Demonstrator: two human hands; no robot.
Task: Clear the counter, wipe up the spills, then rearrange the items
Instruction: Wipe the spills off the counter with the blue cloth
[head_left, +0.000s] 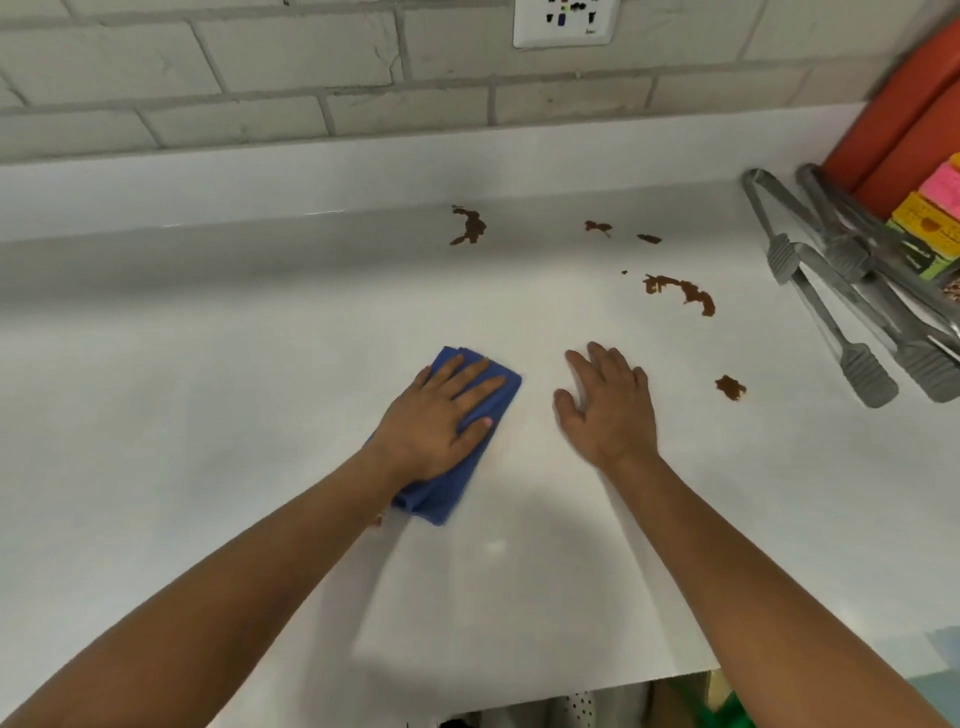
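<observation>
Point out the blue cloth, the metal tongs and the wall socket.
blue cloth (498, 376), head view, far corner beyond the fingers.
metal tongs (862, 371), head view, ridged tip of one arm.
wall socket (566, 23), head view, white faceplate.

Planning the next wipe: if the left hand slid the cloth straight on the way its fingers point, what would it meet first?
Probably bare counter, then the brown streak up to the right; the left hand on the blue cloth points roughly there.

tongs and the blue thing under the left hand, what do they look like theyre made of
The tongs: metal by the look, likely stainless steel, with a dull grey brushed sheen and ridged gripping ends. The blue cloth: soft woven or microfibre fabric, matte, folded into layers that flatten and bend under the left hand. The exact fibre cannot be told from this view.
</observation>
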